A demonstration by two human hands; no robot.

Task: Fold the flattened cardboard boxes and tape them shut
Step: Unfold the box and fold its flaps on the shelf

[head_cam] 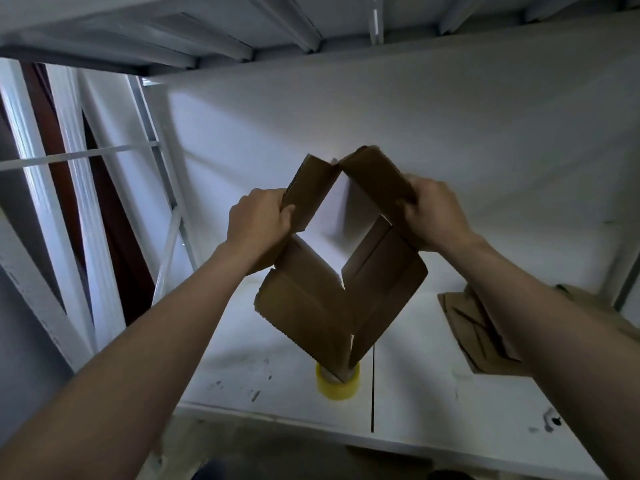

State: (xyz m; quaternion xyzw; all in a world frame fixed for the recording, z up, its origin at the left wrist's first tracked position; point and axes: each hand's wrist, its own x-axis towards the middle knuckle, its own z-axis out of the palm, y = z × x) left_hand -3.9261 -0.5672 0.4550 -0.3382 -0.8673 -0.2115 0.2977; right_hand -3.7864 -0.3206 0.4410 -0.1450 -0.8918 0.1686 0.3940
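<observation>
Two hands: raised in front of the person, well apart, one on each side corner of the box.
Left hand [258,223]: clamped on the left corner, thumb over the near face.
Box [311,306]: in the air above the shelf [433,410], pulled open into a diamond-shaped tube, flaps loose at both ends, its low tip just over the tape.
Tape [337,388]: yellow roll standing on the shelf, top partly hidden by the box tip.
Right hand [433,216]: gripping the right corner, fingers curled round the cardboard.
Flats [485,330]: brown pile lying on the shelf, partly behind the right forearm.
Step, as I read it: squaring the tube before any flap is folded.
Doing it well: press the two held corners toward each other evenly so the creases give together; stop when the walls look square, not skewed; set it on the shelf before folding flaps.
Count: two hands, one opened box, one tape roll, one pile of flats; how many sheets are in it I cannot tell.
</observation>
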